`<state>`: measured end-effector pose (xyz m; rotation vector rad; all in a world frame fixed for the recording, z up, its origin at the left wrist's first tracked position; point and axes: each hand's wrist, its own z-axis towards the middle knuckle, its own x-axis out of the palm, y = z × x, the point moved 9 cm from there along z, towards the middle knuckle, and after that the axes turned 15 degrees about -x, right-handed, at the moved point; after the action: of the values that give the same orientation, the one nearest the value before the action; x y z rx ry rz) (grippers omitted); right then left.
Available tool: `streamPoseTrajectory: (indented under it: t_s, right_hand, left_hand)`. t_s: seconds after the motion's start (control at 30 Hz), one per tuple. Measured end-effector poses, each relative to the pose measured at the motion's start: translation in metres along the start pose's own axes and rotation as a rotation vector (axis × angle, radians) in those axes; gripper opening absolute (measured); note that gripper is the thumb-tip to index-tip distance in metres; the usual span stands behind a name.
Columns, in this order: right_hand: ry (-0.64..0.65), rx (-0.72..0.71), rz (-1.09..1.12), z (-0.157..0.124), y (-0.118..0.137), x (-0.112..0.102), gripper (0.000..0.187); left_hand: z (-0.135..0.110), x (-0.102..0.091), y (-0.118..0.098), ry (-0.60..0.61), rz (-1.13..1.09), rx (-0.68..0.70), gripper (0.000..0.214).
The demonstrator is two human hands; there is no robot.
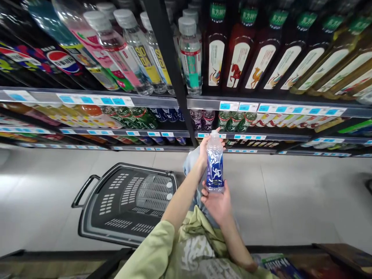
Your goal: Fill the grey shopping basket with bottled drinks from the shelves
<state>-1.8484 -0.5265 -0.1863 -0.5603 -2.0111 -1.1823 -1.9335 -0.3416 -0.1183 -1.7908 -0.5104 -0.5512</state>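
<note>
- One bare left hand of ours curls its fingers round the upper part of a clear plastic bottle with a blue-and-white label.
- Our bare right hand — half open, palm up — cups the bottle's base in mid-air.
- Left of us, a dark, slotted plastic shopping basket rests on the pale grey tiled floor.
- Beyond, black shelves bear tall, dark bottles with green caps.
</note>
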Motion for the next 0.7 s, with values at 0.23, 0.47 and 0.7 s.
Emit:
streamPoseTrajectory:
  t_s: [0.23, 0.47, 0.7]
  right_hand:
    - [0.010, 0.038, -0.202, -0.002, -0.005, 0.005, 0.080]
    - [0.033, -0.032, -0.312, -0.001, -0.003, 0.007, 0.079]
    - [0.093, -0.037, -0.192, -0.003, -0.003, 0.022, 0.074]
  left_hand:
    - [-0.005, -0.015, -0.007, -0.085, 0.149, 0.005, 0.060]
    - [-0.014, -0.026, -0.006, -0.066, -0.082, -0.008, 0.066]
    - [-0.024, -0.016, -0.008, 0.139, -0.486, 0.014, 0.091]
